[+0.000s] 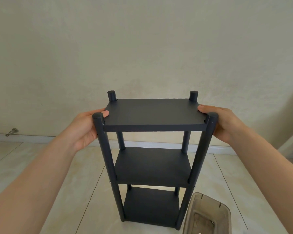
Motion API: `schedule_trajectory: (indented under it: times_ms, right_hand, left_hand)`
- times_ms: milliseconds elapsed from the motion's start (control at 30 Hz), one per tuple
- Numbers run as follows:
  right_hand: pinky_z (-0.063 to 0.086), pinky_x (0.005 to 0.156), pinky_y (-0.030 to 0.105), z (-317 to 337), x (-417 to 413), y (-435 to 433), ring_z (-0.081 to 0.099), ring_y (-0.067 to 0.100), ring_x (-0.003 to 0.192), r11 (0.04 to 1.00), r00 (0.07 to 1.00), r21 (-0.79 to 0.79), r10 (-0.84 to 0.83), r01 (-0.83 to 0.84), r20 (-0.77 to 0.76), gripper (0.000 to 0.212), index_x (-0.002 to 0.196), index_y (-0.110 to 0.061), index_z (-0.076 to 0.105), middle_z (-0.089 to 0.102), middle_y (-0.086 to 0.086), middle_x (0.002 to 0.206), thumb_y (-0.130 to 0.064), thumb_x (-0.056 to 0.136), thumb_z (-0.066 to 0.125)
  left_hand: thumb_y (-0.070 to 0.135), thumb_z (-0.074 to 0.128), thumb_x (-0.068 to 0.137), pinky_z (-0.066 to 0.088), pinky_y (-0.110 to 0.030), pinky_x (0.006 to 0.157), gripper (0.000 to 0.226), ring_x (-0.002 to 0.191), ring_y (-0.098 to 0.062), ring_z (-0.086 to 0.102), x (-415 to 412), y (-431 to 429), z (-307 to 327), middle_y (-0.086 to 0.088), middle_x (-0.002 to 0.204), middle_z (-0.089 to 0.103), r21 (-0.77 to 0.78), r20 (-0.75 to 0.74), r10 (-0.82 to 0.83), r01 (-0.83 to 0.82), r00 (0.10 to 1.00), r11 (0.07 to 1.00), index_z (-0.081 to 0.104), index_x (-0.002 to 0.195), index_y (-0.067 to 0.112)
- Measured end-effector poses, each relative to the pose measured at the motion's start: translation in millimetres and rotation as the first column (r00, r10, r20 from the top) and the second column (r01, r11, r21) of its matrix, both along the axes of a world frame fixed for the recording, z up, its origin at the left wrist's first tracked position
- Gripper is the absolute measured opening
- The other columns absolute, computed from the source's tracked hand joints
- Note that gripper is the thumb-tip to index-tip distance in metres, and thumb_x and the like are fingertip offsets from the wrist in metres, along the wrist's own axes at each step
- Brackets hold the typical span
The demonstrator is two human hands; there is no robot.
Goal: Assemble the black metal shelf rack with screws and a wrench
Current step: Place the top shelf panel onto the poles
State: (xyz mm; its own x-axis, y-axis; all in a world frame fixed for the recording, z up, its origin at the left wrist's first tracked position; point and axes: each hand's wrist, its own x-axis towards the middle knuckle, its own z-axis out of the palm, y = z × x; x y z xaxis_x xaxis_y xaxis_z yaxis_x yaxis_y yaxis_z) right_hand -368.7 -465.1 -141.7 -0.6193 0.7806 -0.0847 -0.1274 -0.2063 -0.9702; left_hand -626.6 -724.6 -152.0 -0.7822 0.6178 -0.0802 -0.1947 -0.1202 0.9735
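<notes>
Fingers of left hand and right hand clasp opposite top-shelf edges of the rack.

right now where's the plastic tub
In the head view, the translucent plastic tub sits on the tiled floor at bottom right, just right of the black rack's front right leg.

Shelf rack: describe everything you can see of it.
The black shelf rack stands upright on the tiled floor: three flat matte metal-looking shelves between four round capped posts, small silver screw heads at the middle shelf. The left hand and right hand grip the top shelf's short ends, thumbs on top. A translucent box sits beside its base.
</notes>
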Motion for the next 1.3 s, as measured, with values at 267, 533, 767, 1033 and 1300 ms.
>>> schedule_trajectory:
  times_ms: [267,533,767,1033,1300]
  right_hand:
    - [0.055,0.049,0.025,-9,-1,-1,0.072,0.018,0.061,0.999,1.0,-0.04,-0.018,0.018,0.012,0.018,0.1,-0.004,0.07,0.076,0.004,0.076,-0.011,0.084,0.074]
    - [0.054,0.049,0.024,-14,-1,-3,0.071,0.017,0.059,0.996,1.0,-0.088,-0.026,0.026,0.006,0.016,0.1,-0.003,0.069,0.075,0.004,0.073,-0.01,0.085,0.072]
    - [0.054,0.049,0.023,-16,-2,-5,0.07,0.015,0.057,0.997,0.997,0.044,-0.068,0.066,0.044,0.008,0.094,-0.008,0.071,0.076,0.0,0.072,-0.012,0.087,0.07]
    - [0.057,0.064,0.029,-18,-8,-7,0.066,0.024,0.074,0.995,0.994,-0.01,-0.096,0.097,0.048,0.006,0.091,-0.007,0.07,0.072,0.008,0.088,-0.01,0.086,0.07]
    - [0.055,0.063,0.031,-21,-8,-3,0.064,0.024,0.07,0.987,0.986,-0.072,-0.133,0.141,0.1,0.013,0.078,-0.008,0.07,0.072,0.003,0.072,-0.009,0.089,0.064]
  left_hand:
    - [0.008,0.065,0.093,0.058,-0.023,0.058,0.018,0.077,-0.014,0.075,2,-2,-5,-0.004,0.097,0.078,0.022,0.005,-0.019,0.019,1.0,1.0,0.071,0.11,0.007]
    - [0.01,0.063,0.095,0.059,-0.024,0.063,0.024,0.081,-0.013,0.075,3,-5,-11,-0.002,0.104,0.077,0.02,0.038,-0.052,0.052,0.998,0.998,0.068,0.118,0.009]
    - [0.037,0.08,0.074,0.057,-0.024,0.055,0.02,0.071,-0.014,0.074,6,2,-14,0.004,0.087,0.077,-0.007,0.229,-0.107,0.111,0.967,0.994,0.083,0.085,0.02]
    - [0.024,0.082,0.068,0.057,-0.025,0.055,0.016,0.07,-0.016,0.074,1,3,-19,0.0,0.09,0.077,0.01,0.254,-0.165,0.168,0.953,0.986,0.083,0.08,0.015]
    - [0.023,0.08,0.066,0.056,-0.023,0.052,0.011,0.066,-0.015,0.074,4,3,-20,0.001,0.087,0.077,-0.023,0.267,-0.146,0.157,0.953,0.987,0.083,0.074,0.016]
